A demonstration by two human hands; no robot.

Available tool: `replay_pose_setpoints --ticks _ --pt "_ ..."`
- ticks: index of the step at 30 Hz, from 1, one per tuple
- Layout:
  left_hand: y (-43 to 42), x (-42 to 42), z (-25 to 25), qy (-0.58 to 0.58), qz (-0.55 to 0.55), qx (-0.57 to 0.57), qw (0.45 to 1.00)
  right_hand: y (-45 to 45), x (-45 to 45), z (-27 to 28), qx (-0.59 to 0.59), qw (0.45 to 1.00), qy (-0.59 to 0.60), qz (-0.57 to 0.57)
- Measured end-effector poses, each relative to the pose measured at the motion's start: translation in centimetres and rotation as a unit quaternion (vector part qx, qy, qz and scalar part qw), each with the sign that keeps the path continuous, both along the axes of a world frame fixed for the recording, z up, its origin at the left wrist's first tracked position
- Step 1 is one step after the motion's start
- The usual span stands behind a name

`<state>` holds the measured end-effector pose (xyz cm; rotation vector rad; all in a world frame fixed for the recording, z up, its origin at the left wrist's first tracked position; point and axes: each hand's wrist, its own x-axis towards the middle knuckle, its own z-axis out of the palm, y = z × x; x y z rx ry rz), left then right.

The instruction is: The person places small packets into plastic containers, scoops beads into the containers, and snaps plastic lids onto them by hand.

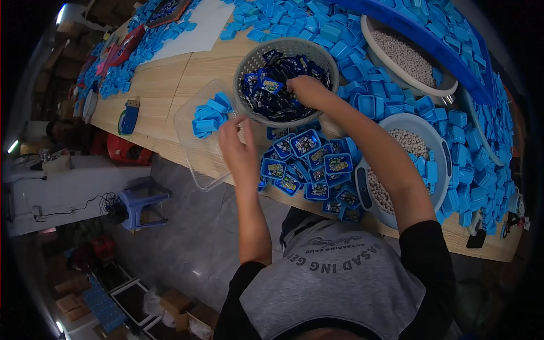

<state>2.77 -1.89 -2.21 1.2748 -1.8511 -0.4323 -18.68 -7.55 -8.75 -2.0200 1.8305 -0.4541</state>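
Observation:
My right hand (309, 92) reaches into a grey woven basket (243, 105) full of small dark blue printed packets (271, 85). Its fingers are curled down among them, and what they grip is hidden. Over the right edge of a clear plastic tray (192, 170) is my left hand (237, 141), fingers apart, with nothing visible in it. Several light blue plastic boxes (209, 116) lie in that tray, just beyond the hand. In front of the basket, many blue boxes with printed packets inside (306, 143) are heaped near the table edge.
A grey-blue basin (445, 147) of pale pellets and blue boxes stands at right. Behind it are a white basin (371, 39) of pellets and a long blue bin (419, 28). Loose blue boxes (340, 51) cover the far table. A blue stool (141, 204) stands at left.

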Motion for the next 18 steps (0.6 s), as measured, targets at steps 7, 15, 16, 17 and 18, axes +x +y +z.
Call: replay_pose_setpoints --ticks 7,15,16,17,18 --pt "-11.0 7.5 -6.4 -0.365 0.104 0.038 0.924 0.6 -0.4 3.0 -0.043 0.966 -0.252 -0.033" --pt "-11.0 8.3 -7.0 -0.343 0.089 0.222 0.908 1.3 -1.5 3.6 -0.076 0.926 -0.364 -0.055" --pt "-10.8 8.3 -6.7 -0.34 0.086 0.215 0.911 1.4 -2.0 3.6 -0.047 0.942 -0.332 -0.034" --pt "-10.7 8.2 -6.5 -0.338 0.082 0.207 0.915 1.5 -2.5 3.6 -0.019 0.954 -0.299 -0.014" --pt "-11.0 8.4 -6.7 -0.342 0.05 0.236 0.908 1.8 -2.6 3.6 -0.041 0.956 -0.291 0.006"
